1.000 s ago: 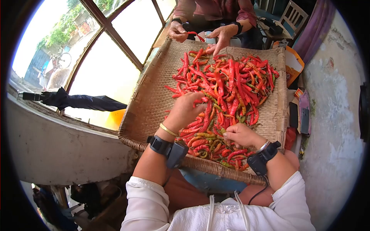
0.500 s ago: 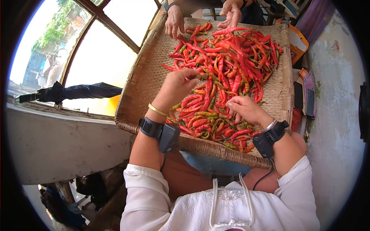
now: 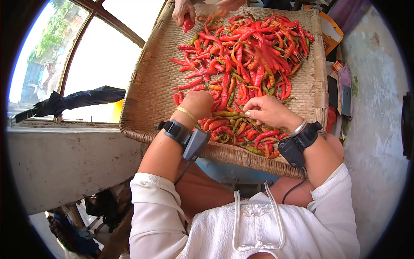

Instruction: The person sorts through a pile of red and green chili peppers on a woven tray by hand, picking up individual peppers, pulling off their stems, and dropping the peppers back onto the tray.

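Observation:
Many red, orange and greenish chili peppers [image 3: 246,47] lie heaped on a rectangular woven tray [image 3: 148,86]. My left hand [image 3: 198,104] is over the near left part of the peppers, its back toward the camera and its fingers hidden. To the right, my right hand [image 3: 268,111] reaches in over the peppers, thumb and forefinger close together at their edge. Whatever may be between those fingertips is too small to make out. Bands and black devices sit on both wrists.
Across the tray, another person's hand [image 3: 184,12] holds a red pepper; their other hand [image 3: 230,4] is blurred. A folded dark umbrella [image 3: 86,100] lies by the window at left. A phone [image 3: 346,100] rests by the right wall [image 3: 375,129].
My left hand has drawn back and turned, hiding its fingers; a greenish pepper was at them before. The tray sits higher in view. The other person's hand now holds a pepper.

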Demonstrator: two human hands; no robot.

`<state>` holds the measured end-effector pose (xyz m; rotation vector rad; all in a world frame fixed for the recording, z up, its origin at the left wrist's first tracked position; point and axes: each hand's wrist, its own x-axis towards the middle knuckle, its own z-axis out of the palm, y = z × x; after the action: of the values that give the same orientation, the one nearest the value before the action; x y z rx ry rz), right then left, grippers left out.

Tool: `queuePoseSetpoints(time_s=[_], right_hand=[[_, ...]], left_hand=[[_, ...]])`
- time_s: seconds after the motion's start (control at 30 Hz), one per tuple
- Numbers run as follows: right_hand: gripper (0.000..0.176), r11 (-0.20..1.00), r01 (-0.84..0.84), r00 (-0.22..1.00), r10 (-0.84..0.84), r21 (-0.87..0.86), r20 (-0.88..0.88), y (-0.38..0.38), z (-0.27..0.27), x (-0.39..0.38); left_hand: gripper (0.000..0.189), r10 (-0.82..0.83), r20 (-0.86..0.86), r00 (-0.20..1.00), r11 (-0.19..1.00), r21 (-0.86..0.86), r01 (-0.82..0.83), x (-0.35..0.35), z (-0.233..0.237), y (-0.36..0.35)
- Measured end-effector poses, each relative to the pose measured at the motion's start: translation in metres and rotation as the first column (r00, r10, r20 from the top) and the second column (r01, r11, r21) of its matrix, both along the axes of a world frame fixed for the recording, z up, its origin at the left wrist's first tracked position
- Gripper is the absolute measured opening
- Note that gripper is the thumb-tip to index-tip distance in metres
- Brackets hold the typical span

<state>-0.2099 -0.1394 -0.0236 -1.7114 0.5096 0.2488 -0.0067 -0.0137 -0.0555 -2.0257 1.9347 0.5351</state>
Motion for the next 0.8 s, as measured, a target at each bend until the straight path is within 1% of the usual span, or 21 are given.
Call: queuePoseSetpoints(time_s=[0.03, 0.1, 0.17, 0.2, 0.23, 0.27, 0.3, 0.33, 0.37, 0.4, 0.43, 0.47, 0.5, 0.53, 0.57, 0.6, 0.63, 0.67, 0.7, 0.73, 0.8], right_hand=[[0.015, 1.0, 0.002, 1.0, -0.002, 0.001, 0.0, 0.0, -0.003, 0.0], [0.015, 0.996, -0.056, 0.998, 0.057, -0.064, 0.007, 0.0, -0.008, -0.001], [0.015, 0.996, -0.054, 0.998, 0.056, -0.074, 0.014, 0.0, -0.007, -0.001], [0.015, 0.995, -0.054, 0.998, 0.056, -0.083, 0.022, 0.0, -0.006, -0.001], [0.015, 0.995, -0.049, 0.998, 0.051, -0.083, 0.021, 0.001, -0.004, -0.001], [0.015, 0.992, -0.049, 0.998, 0.053, -0.114, 0.036, 0.0, 0.0, 0.0], [0.015, 0.988, -0.048, 0.997, 0.056, -0.146, 0.051, 0.0, 0.002, 0.0], [0.015, 0.988, -0.044, 0.997, 0.053, -0.146, 0.053, 0.0, 0.001, 0.0], [0.016, 0.994, -0.034, 0.998, 0.04, -0.106, 0.047, 0.001, 0.0, 0.0], [0.016, 0.998, -0.027, 0.999, 0.03, -0.065, 0.039, 0.002, -0.002, 0.0], [0.016, 0.997, -0.032, 0.999, 0.035, -0.065, 0.038, 0.003, -0.002, 0.001], [0.016, 0.992, -0.055, 0.998, 0.059, -0.111, 0.036, 0.003, -0.003, 0.001], [0.016, 0.984, -0.076, 0.996, 0.083, -0.158, 0.034, 0.002, -0.003, 0.001], [0.016, 0.984, -0.081, 0.996, 0.088, -0.16, 0.035, 0.002, -0.005, 0.0], [0.017, 0.987, -0.049, 0.997, 0.058, -0.151, 0.054, 0.003, -0.007, 0.0], [0.018, 0.99, -0.015, 0.997, 0.026, -0.142, 0.073, 0.002, -0.007, 0.0], [0.018, 0.99, -0.016, 0.997, 0.027, -0.144, 0.075, 0.002, -0.007, 0.0], [0.018, 0.989, -0.013, 0.997, 0.025, -0.149, 0.075, 0.001, -0.007, 0.0], [0.019, 0.988, -0.01, 0.997, 0.022, -0.152, 0.074, 0.001, -0.007, -0.001], [0.019, 0.989, -0.009, 0.997, 0.02, -0.149, 0.074, 0.002, -0.008, -0.001], [0.019, 0.984, -0.032, 0.996, 0.046, -0.176, 0.076, 0.002, -0.008, -0.001]], left_hand=[[0.024, -0.012, 0.026, 1.0, 1.0, 0.02, 0.012, 0.0, -0.001, -0.001], [0.023, -0.017, 0.038, 0.999, 1.0, 0.027, 0.016, -0.001, 0.001, -0.002], [0.022, -0.021, 0.049, 0.999, 0.999, 0.031, 0.019, 0.0, 0.006, -0.004], [0.021, 0.029, -0.1, 0.995, 0.998, -0.045, -0.034, 0.002, 0.02, -0.004], [0.019, 0.065, -0.251, 0.966, 0.989, -0.111, -0.096, 0.004, 0.034, -0.004], [0.016, 0.128, -0.34, 0.932, 0.974, -0.134, -0.183, 0.006, 0.045, -0.004], [0.015, 0.251, -0.382, 0.89, 0.95, -0.081, -0.303, 0.005, 0.061, -0.007], [0.015, 0.28, -0.49, 0.825, 0.923, -0.099, -0.372, 0.009, 0.073, -0.007], [0.016, 0.301, -0.593, 0.747, 0.89, -0.108, -0.444, 0.016, 0.079, -0.007], [0.016, 0.327, -0.736, 0.593, 0.785, -0.138, -0.604, 0.024, 0.077, -0.009], [0.017, 0.309, -0.854, 0.419, 0.651, -0.131, -0.748, 0.032, 0.075, -0.011], [0.017, 0.217, -0.934, 0.283, 0.508, -0.14, -0.85, 0.038, 0.073, -0.013], [0.017, 0.215, -0.934, 0.284, 0.504, -0.142, -0.852, 0.038, 0.071, -0.014], [0.018, 0.244, -0.917, 0.317, 0.464, -0.176, -0.868, 0.036, 0.068, -0.016], [0.019, 0.275, -0.896, 0.348, 0.424, -0.212, -0.881, 0.036, 0.063, -0.017], [0.021, 0.351, -0.764, 0.541, 0.6, -0.259, -0.757, 0.044, 0.048, -0.015], [0.019, 0.351, -0.483, 0.802, 0.785, -0.316, -0.533, 0.036, 0.055, -0.01], [0.019, 0.316, -0.309, 0.897, 0.855, -0.317, -0.41, 0.034, 0.044, -0.005], [0.02, 0.258, -0.127, 0.958, 0.915, -0.288, -0.284, 0.029, 0.037, -0.001], [0.02, 0.257, -0.127, 0.958, 0.916, -0.284, -0.283, 0.027, 0.032, 0.002], [0.024, 0.307, 0.023, 0.951, 0.952, -0.021, -0.307, 0.022, 0.026, 0.003]])
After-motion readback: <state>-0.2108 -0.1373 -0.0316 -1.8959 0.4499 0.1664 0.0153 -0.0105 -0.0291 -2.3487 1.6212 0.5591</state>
